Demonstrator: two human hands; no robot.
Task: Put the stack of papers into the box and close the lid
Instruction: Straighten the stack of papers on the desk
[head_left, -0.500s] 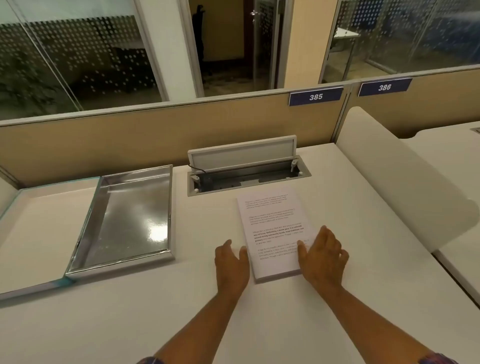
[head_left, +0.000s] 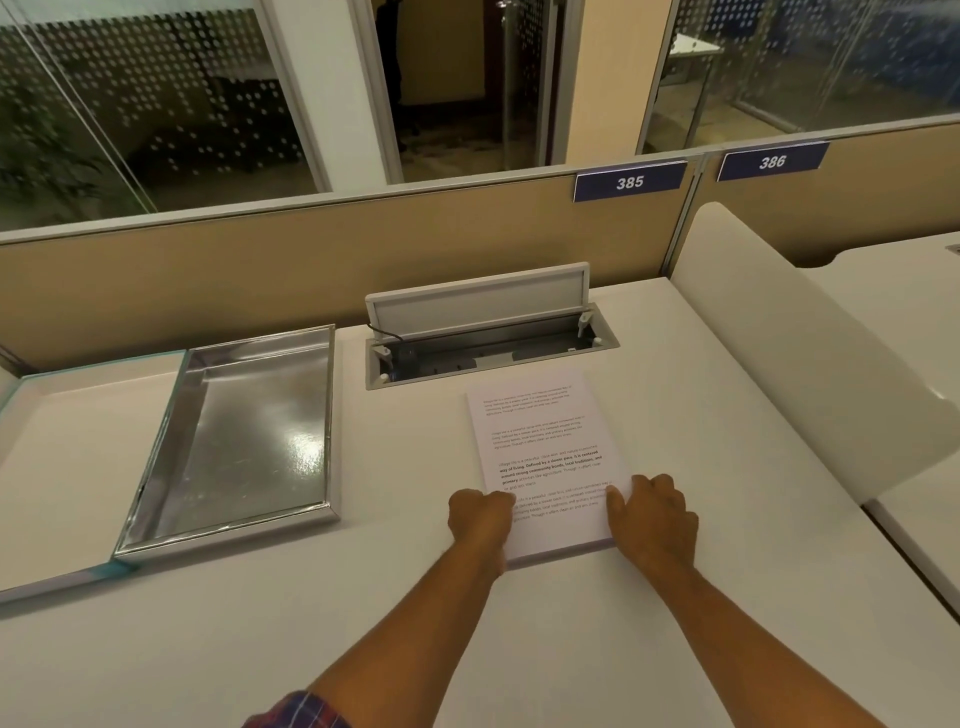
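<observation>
Hands, flat beside the paper stack (head_left: 545, 457) half a sec. ago, now clamp its near corners, left hand (head_left: 480, 519) & right hand (head_left: 655, 515), lift likely next toward open box (head_left: 234, 441) at 9 o'clock on worktop (head_left: 701, 415).

Glossy, mirror-like metallic lining inside box (head_left: 249, 441); matt pale card lid (head_left: 78, 457) at left. Matt white printed paper in stack (head_left: 545, 457). Smooth, matt off-white laminate desk (head_left: 415, 623). Checked cloth sleeve (head_left: 301, 712).

Both hands grip the stack of papers (head_left: 545, 457) near the desk's (head_left: 415, 623) front edge: left hand (head_left: 480, 519), right hand (head_left: 654, 519); the open box (head_left: 234, 441) sits toward the left edge.
</observation>
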